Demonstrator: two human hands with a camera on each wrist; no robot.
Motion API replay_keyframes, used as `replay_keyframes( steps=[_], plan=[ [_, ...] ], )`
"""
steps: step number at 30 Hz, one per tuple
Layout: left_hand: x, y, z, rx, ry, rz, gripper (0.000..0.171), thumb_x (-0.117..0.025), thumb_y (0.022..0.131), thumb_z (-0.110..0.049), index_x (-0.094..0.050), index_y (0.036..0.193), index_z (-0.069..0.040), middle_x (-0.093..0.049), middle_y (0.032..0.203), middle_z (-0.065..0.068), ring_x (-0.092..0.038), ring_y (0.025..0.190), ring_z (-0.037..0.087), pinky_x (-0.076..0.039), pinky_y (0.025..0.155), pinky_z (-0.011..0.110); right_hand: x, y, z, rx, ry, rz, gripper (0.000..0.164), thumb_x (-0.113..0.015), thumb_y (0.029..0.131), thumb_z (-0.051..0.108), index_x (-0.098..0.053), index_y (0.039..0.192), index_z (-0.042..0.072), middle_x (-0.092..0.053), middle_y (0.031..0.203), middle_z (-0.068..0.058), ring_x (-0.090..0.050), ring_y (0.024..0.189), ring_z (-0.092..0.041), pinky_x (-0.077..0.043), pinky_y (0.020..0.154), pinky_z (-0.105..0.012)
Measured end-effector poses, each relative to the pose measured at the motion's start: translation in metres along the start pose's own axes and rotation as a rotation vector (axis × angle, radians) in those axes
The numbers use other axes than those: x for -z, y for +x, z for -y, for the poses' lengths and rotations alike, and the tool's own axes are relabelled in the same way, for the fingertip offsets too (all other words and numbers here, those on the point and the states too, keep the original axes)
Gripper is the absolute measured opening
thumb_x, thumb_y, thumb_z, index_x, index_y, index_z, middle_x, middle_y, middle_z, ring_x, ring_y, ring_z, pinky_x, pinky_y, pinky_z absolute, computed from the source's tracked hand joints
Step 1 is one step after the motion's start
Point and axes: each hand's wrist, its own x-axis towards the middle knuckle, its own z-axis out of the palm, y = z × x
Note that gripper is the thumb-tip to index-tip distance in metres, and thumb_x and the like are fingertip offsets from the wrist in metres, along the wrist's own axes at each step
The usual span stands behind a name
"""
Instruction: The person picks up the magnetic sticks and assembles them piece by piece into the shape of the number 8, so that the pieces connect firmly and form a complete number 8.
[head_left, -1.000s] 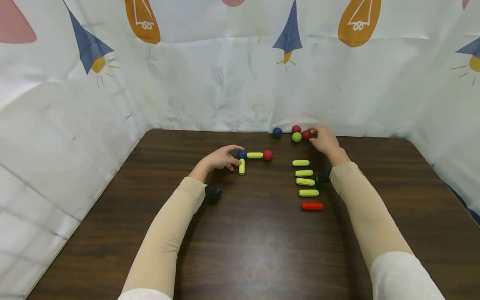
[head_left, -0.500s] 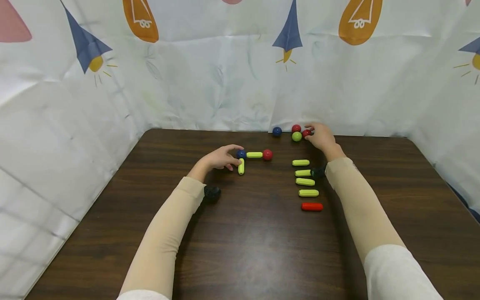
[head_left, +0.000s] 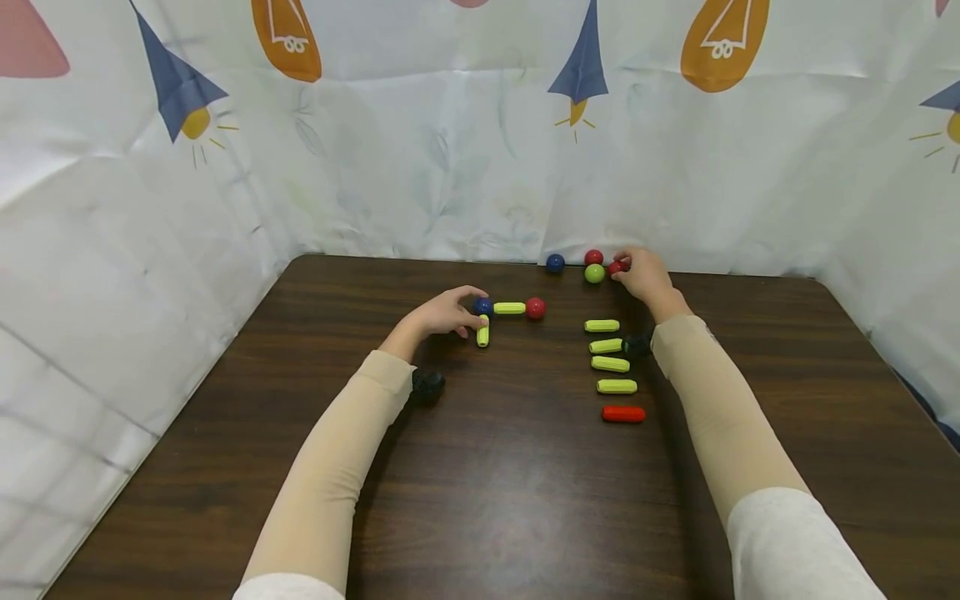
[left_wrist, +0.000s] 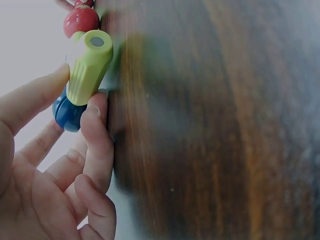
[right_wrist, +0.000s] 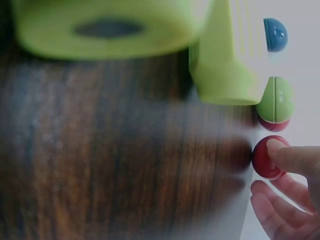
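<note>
In the head view, a blue ball (head_left: pixel 483 306), a yellow-green stick (head_left: pixel 509 308) and a red ball (head_left: pixel 535 308) form a row. From the blue ball a second yellow-green stick (head_left: pixel 483 336) points toward the near side. My left hand (head_left: pixel 441 317) pinches this second stick; the left wrist view shows thumb and fingers on either side of it, close to the blue ball. At the table's far edge my right hand (head_left: pixel 647 273) pinches another red ball (right_wrist: pixel 264 159) between thumb and fingers.
Beside the right hand lie a green ball (head_left: pixel 594 273), a red ball (head_left: pixel 593 257) and a blue ball (head_left: pixel 555 263). Several loose yellow-green sticks (head_left: pixel 611 364) and one red stick (head_left: pixel 623 414) form a column on the brown table (head_left: pixel 525 500). A patterned white curtain (head_left: pixel 450 167) hangs behind.
My right hand has shifted slightly left, and its fingers have come round the red ball. The left hand stays at the stick and blue ball, with hardly any movement.
</note>
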Motion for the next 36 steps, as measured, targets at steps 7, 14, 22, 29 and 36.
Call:
replay_keyframes(
  steps=[7,14,22,29,36],
  plan=[
    [0.0,-0.001,-0.001,0.028,-0.027,0.005,0.062,-0.067,0.102,-0.018,-0.039,0.157,-0.011,-0.064,0.12,0.019,-0.062,0.079,0.022,-0.038,0.062,0.029,0.002,-0.003,-0.004,0.0,0.016,-0.01,0.041,-0.061,0.104,0.01,-0.051,0.139,-0.008,-0.051,0.139,-0.033,-0.048,0.127,-0.048,-0.039,0.106,-0.058],
    [0.001,-0.001,-0.004,0.036,-0.035,0.008,0.062,-0.067,0.102,-0.019,-0.039,0.157,-0.012,-0.063,0.12,0.018,-0.063,0.078,0.021,-0.033,0.055,0.026,0.012,-0.011,-0.001,0.009,0.042,-0.028,0.042,-0.061,0.104,0.012,-0.052,0.141,-0.006,-0.051,0.14,-0.032,-0.049,0.127,-0.048,-0.04,0.104,-0.058],
    [0.001,0.0,-0.002,0.03,-0.033,0.021,0.063,-0.066,0.102,-0.019,-0.037,0.158,-0.012,-0.06,0.126,0.02,-0.062,0.078,0.021,-0.033,0.055,0.027,0.019,-0.024,0.002,0.013,0.075,-0.05,0.042,-0.06,0.105,0.014,-0.052,0.142,-0.004,-0.051,0.141,-0.03,-0.051,0.122,-0.047,-0.044,0.099,-0.058],
    [0.0,-0.003,-0.004,0.031,-0.038,0.021,0.064,-0.065,0.103,-0.019,-0.036,0.159,-0.011,-0.056,0.133,0.021,-0.061,0.081,0.023,-0.035,0.058,0.028,0.025,-0.036,0.005,0.036,0.085,-0.079,0.043,-0.062,0.105,0.016,-0.053,0.142,-0.002,-0.053,0.141,-0.028,-0.055,0.12,-0.045,-0.047,0.095,-0.057],
    [-0.001,-0.006,-0.007,0.042,-0.073,0.016,0.062,-0.065,0.102,-0.015,-0.038,0.157,-0.012,-0.056,0.131,0.019,-0.061,0.08,0.022,-0.035,0.057,0.027,0.03,-0.05,0.013,0.042,0.15,-0.099,0.045,-0.063,0.104,0.015,-0.052,0.144,-0.002,-0.052,0.142,-0.028,-0.056,0.121,-0.045,-0.048,0.093,-0.057]
  ],
)
